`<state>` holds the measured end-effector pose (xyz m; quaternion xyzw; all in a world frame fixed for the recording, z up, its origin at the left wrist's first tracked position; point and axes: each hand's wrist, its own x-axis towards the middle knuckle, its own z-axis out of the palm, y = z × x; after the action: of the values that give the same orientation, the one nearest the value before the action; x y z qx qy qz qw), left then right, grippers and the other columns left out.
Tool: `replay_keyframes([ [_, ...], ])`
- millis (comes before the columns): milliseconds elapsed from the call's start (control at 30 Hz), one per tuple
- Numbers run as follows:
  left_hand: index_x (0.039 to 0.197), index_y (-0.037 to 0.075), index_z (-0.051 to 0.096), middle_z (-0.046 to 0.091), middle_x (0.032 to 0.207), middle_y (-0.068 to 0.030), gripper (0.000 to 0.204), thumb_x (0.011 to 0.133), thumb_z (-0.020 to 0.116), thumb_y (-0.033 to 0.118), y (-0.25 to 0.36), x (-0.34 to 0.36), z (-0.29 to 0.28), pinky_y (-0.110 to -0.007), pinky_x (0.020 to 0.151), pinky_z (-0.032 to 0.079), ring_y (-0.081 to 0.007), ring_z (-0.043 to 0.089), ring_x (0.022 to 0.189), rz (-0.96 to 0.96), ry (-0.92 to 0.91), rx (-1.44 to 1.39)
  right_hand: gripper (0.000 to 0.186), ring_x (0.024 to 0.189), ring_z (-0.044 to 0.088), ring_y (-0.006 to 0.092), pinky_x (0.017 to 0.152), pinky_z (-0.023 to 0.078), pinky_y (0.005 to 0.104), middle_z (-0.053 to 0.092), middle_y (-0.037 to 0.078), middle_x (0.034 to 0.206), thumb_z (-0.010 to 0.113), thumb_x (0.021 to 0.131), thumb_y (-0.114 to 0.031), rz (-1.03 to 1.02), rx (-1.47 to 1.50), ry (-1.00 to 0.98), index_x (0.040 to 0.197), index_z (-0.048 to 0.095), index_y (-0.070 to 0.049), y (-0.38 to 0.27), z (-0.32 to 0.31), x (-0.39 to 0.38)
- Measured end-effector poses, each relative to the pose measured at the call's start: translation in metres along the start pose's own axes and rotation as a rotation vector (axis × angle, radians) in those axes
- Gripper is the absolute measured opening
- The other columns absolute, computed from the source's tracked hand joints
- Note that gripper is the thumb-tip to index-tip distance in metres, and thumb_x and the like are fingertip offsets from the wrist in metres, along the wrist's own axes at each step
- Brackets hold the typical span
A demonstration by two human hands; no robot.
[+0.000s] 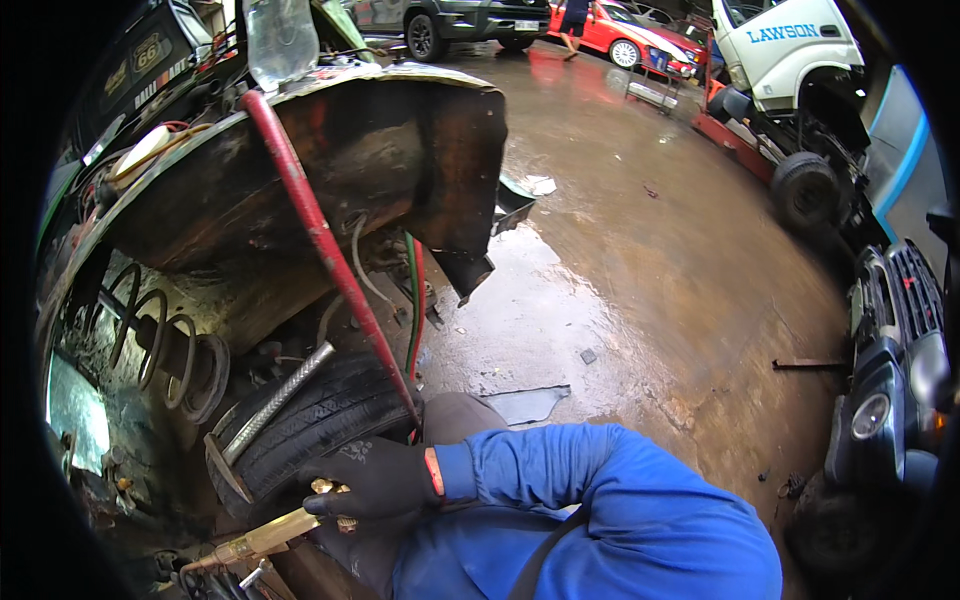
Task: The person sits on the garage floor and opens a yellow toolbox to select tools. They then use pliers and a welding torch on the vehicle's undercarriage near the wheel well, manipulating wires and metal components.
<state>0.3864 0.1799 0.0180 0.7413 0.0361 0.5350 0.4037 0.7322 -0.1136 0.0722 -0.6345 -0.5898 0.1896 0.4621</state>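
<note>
My right hand (375, 478), in a black glove below a blue sleeve, is wrapped round a brass gas torch (262, 538). The torch's narrow end points down toward the lower left. Just beyond the hand lies a black tire (320, 420), and a hammer (275, 400) with a silvery handle rests against it. A red bar (325, 240) slants from the fender down to the tire beside my glove. Red and green hoses (414, 300) hang behind the bar. No part of my left hand can be made out.
A rusty fender (330, 150) with a coil spring (150, 320) under it stands at the left. A metal scrap (530, 403) lies on the wet floor (680, 270). Car front parts (890, 370) are at the right. Farther off are a white truck cab (780, 60), cars and a walking person (573, 20).
</note>
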Motion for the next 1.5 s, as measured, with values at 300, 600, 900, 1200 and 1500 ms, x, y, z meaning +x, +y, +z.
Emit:
replay_keyframes([
  [300, 0.151, 0.018, 0.06, 0.067, 0.14, -0.0129, 0.044, 0.111, 0.064, 0.037, -0.002, 0.017, 0.046, -0.063, 0.1, 0.057, -0.0326, 0.067, 0.12, -0.48, 0.178, -0.34, 0.068, 0.092, 0.079, 0.0406, 0.084, 0.063, 0.0489, 0.08, 0.02, 0.103, 0.077, 0.1, -0.05, -0.068, -0.136, 0.025, 0.149, 0.061, -0.006, -0.005, -0.022, 0.01],
  [600, 0.147, 0.012, 0.062, 0.07, 0.129, -0.0131, 0.041, 0.111, 0.063, 0.029, 0.003, -0.006, 0.136, -0.054, 0.094, 0.058, -0.0282, 0.07, 0.11, -0.836, -0.246, -0.076, 0.098, 0.115, 0.074, 0.0418, 0.098, 0.059, 0.0475, 0.071, 0.026, 0.133, 0.077, 0.098, -0.036, -0.109, 0.11, -0.284, 0.174, 0.027, -0.002, 0.02, 0.02, -0.033],
  [900, 0.144, 0.006, 0.064, 0.073, 0.119, -0.0133, 0.037, 0.11, 0.062, 0.021, -0.005, -0.013, 0.142, -0.046, 0.087, 0.06, -0.0238, 0.072, 0.1, -0.91, -0.441, 0.042, 0.06, 0.101, 0.073, 0.0376, 0.083, 0.059, 0.0506, 0.07, 0.012, 0.108, 0.083, 0.085, -0.027, -0.146, -0.483, 0.038, 0.141, 0.062, -0.021, 0.048, -0.087, -0.049],
  [1200, 0.135, -0.002, 0.067, 0.073, 0.099, -0.0103, 0.03, 0.109, 0.059, 0.011, 0.002, -0.042, 0.117, -0.033, 0.07, 0.055, -0.0149, 0.067, 0.081, -0.592, -0.636, 0.287, 0.068, 0.087, 0.069, 0.0349, 0.074, 0.056, 0.0499, 0.067, 0.011, 0.098, 0.08, 0.079, -0.024, -0.118, -0.836, -0.142, 0.145, 0.064, -0.013, 0.064, -0.165, -0.11],
  [1500, 0.136, -0.003, 0.071, 0.082, 0.107, -0.0139, 0.033, 0.115, 0.063, 0.021, 0.032, -0.034, 0.19, -0.024, 0.056, 0.05, -0.008, 0.063, 0.064, -1.207, -0.54, -0.242, 0.063, 0.076, 0.065, 0.0229, 0.067, 0.053, 0.0406, 0.065, 0.001, 0.09, 0.079, 0.075, -0.02, -0.07, -1.173, -0.121, 0.138, 0.07, -0.018, 0.018, -0.204, -0.152],
])
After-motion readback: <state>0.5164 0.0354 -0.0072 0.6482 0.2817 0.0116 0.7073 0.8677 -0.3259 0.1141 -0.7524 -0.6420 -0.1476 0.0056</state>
